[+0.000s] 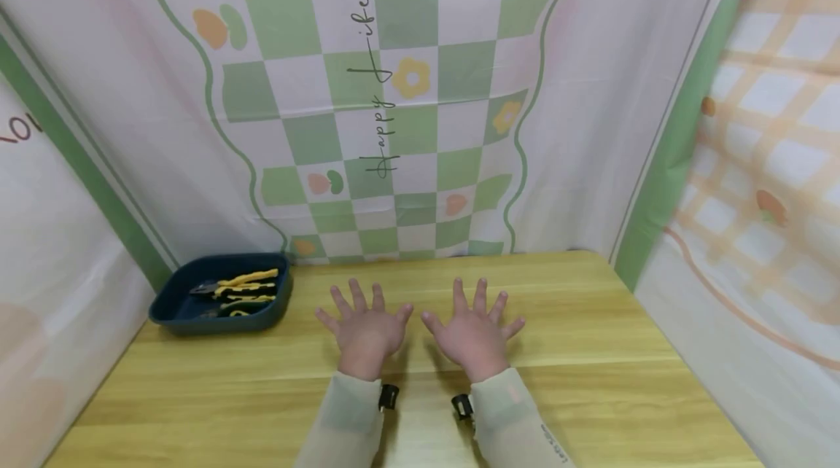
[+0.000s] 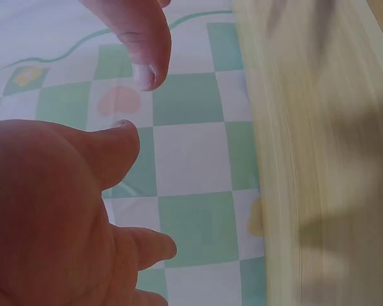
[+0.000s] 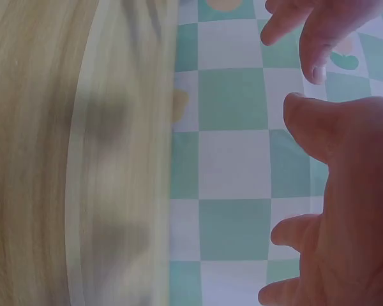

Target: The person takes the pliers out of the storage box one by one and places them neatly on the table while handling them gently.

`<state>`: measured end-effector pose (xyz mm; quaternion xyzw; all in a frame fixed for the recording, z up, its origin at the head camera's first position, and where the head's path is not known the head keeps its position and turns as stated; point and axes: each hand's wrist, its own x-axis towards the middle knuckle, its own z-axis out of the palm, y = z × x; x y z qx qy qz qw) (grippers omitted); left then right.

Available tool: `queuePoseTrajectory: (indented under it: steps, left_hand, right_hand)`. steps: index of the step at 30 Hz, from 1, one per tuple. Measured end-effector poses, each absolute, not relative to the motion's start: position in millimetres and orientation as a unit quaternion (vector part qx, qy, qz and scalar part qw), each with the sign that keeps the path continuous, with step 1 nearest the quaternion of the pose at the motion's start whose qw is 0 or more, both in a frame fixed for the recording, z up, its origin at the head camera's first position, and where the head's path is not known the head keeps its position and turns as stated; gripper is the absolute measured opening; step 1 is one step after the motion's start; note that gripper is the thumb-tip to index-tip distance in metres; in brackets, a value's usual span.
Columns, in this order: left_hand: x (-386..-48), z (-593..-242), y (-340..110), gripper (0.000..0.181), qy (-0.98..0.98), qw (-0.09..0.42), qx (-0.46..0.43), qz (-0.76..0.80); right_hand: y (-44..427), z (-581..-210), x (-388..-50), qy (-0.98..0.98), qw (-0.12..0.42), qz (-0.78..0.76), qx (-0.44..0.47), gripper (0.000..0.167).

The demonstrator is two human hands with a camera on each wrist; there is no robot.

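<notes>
Both hands hover side by side above the wooden table (image 1: 262, 388), palms down and fingers spread wide. The left hand (image 1: 367, 329) holds nothing; its thumb points toward the other hand. Likewise bare, the right hand (image 1: 474, 337) has its thumb close to the left thumb, with a small gap between them. In the left wrist view, the left hand (image 2: 57, 204) fills the lower left, and a thumb of the other hand (image 2: 137, 38) reaches in from above. The right wrist view has the right hand (image 3: 357, 204) at the right edge, fingers apart.
At the table's back left stands a dark blue tray (image 1: 164, 318) holding several tools with yellow and black handles, among them pliers (image 1: 246, 280). A checkered green and white curtain (image 1: 407, 133) hangs behind the table, and patterned cloth (image 1: 755, 235) hangs at the right side.
</notes>
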<state>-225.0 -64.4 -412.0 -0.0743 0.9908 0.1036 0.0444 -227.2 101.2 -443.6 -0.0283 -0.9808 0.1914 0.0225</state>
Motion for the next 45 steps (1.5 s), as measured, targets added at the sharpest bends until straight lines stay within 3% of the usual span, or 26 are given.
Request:
queuePoseTrajectory:
  steps: [14,30,45]
  left_hand:
    - [-232,-405,-110,0.085,0.99,0.024,-0.091,0.108]
    - [-235,-381,-276,0.13,0.964,0.044,-0.163,0.204]
    - [-234,-389,-379,0.138,0.952,0.095,-0.15,0.251]
  right_hand:
    - [110,-444,-228,-0.983,0.02,0.18,-0.037,0.109]
    - [117,-438,-231,-0.981,0.015,0.188,-0.036,0.114]
    - [121,-438,-230,-0.98,0.008,0.197,-0.037,0.116]
